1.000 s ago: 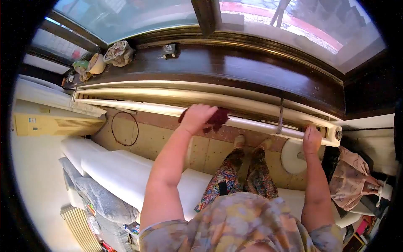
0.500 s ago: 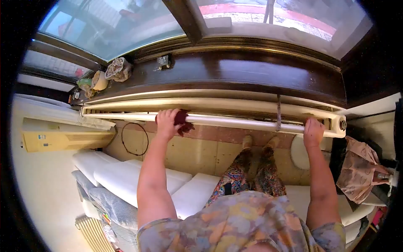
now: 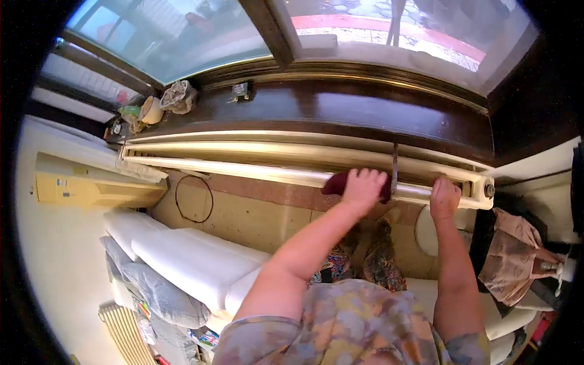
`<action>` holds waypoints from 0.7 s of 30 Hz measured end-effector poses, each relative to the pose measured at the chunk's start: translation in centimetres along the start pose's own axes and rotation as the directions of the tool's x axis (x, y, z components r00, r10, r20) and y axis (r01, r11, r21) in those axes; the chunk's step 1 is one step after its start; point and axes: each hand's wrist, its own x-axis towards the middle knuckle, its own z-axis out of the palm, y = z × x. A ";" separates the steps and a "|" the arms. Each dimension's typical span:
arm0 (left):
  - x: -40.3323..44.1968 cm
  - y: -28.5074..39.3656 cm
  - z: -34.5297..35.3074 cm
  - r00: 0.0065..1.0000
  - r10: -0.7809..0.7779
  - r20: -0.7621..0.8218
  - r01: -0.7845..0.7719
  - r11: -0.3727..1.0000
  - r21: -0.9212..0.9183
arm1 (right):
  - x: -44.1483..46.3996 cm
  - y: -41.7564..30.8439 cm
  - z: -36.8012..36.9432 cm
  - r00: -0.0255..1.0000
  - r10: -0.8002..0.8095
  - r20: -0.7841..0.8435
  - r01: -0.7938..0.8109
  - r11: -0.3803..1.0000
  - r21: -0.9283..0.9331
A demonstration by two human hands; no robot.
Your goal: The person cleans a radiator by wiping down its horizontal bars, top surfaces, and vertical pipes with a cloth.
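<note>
My left hand (image 3: 364, 190) presses a dark red cloth (image 3: 336, 184) around the front rail of the long white radiator (image 3: 255, 170), just left of a thin upright metal bracket (image 3: 395, 170). The cloth sticks out on both sides of my fingers. Toward the radiator's right end, my right hand (image 3: 446, 196) is closed over the same front rail, its fingertips curled behind the top edge. Above the radiator runs a dark, shiny window sill (image 3: 365, 108).
On the sill stand a small dark box (image 3: 241, 92), a wrapped pot (image 3: 179, 97) and a cream cup (image 3: 151, 110). White sofa cushions (image 3: 182, 258) lie behind me at left. A pinkish-brown bag (image 3: 511, 255) hangs at right; a dark hoop (image 3: 194, 199) is on the floor.
My left hand and the cloth first slid left along the rail, then far right, close to the bracket. My right hand stays on the rail near its right end.
</note>
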 end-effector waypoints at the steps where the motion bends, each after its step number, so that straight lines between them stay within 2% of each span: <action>1: 0.2 0.8 -0.5 0.999 -0.027 -0.020 0.026 0.999 -0.031 | 0.1 -0.2 -0.2 1.000 0.002 0.020 -0.001 0.998 -0.067; 2: 0.2 1.2 -1.1 0.998 -0.051 -0.038 0.048 0.997 -0.063 | 0.2 -0.5 -0.4 0.999 0.010 0.041 -0.004 0.991 -0.133; 3: -0.3 1.0 -1.7 0.998 -0.022 -0.066 0.016 0.996 -0.091 | 0.5 -0.3 -1.0 0.962 0.093 0.257 -0.053 0.986 -0.160; 4: -0.6 0.2 -1.4 0.997 -0.026 -0.067 0.020 0.996 -0.087 | 0.5 -0.4 -1.0 0.962 0.089 0.257 -0.050 0.987 -0.155; 6: -1.0 -1.7 -0.7 0.971 0.124 -0.205 -0.154 0.979 -0.137 | 0.2 -0.1 -0.9 0.986 0.025 0.166 -0.004 0.993 -0.122; 8: -2.4 -3.8 -2.0 0.988 0.062 -0.140 -0.081 0.987 -0.138 | 0.0 0.4 -0.3 0.985 0.027 0.169 -0.004 0.990 -0.138; 10: -4.1 -6.5 -1.9 0.966 0.031 -0.258 -0.057 0.994 -0.093 | 0.3 0.5 -0.1 0.987 0.036 0.158 -0.012 0.989 -0.148; 13: -6.3 -10.9 -1.4 0.983 -0.045 -0.180 0.035 0.998 -0.055 | 0.1 0.0 -0.7 0.995 -0.002 0.101 0.008 0.998 -0.059; 14: -6.9 -11.6 -2.2 0.964 -0.033 -0.265 0.019 0.998 -0.055 | 0.1 -0.1 -0.9 0.996 0.003 0.088 0.000 0.999 -0.034; 16: -7.9 -13.3 -2.5 0.981 -0.091 -0.171 0.087 0.996 -0.030 | 0.3 -0.4 -1.4 0.997 0.007 0.072 -0.006 1.000 -0.009; 19: -9.6 -15.9 -3.7 0.967 -0.206 -0.152 0.203 0.978 -0.037 | 0.4 -0.4 -1.3 0.994 0.048 0.103 -0.049 0.999 0.008; 21: -10.4 -17.5 -4.7 0.963 -0.258 -0.081 0.256 0.966 -0.041 | -0.1 0.8 0.4 0.999 -0.046 0.020 0.047 0.997 -0.055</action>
